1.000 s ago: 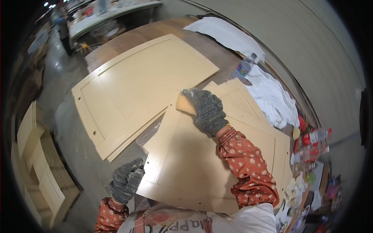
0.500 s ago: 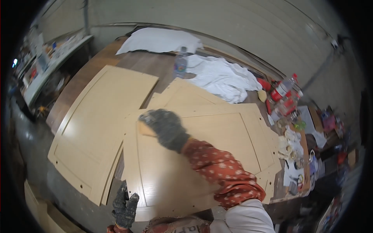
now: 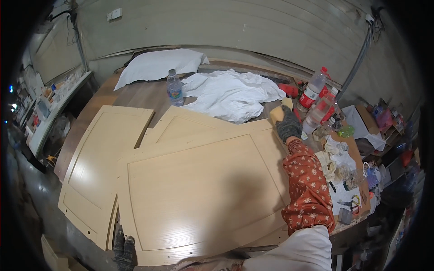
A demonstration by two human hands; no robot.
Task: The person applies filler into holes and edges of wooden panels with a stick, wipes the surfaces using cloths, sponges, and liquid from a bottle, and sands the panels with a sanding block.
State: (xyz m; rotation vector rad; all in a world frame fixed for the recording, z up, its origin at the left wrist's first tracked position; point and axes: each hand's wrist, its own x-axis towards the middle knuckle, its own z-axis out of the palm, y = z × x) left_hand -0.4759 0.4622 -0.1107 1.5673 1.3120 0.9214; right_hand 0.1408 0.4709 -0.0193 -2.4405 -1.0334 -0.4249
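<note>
My right hand (image 3: 289, 126), in a dark grey glove, is closed on a tan sanding pad (image 3: 276, 114) at the far right corner of the front panel. Beside the pad lies a second, pale yellow piece (image 3: 287, 103). The front panel (image 3: 203, 180) is light wood-coloured with a recessed frame line and rests over other panels. Down at its near left corner is my left hand (image 3: 123, 251), gloved too, fingers stretched upward and apart, touching or very close to the panel edge. Another light panel (image 3: 108, 153) lies to the left, and part of a third (image 3: 181, 122) shows behind.
A clear bottle (image 3: 174, 88) stands by a crumpled white cloth (image 3: 230, 97) and a white covered bundle (image 3: 158, 65). Red-labelled bottles (image 3: 312, 92), scissors (image 3: 355, 205) and small jars crowd the table's right side. A workbench (image 3: 63, 108) runs along the far left.
My right hand has moved with the pad from the front panel's left part to its far right corner. The view has shifted; my left hand stays near the panel's near left corner.
</note>
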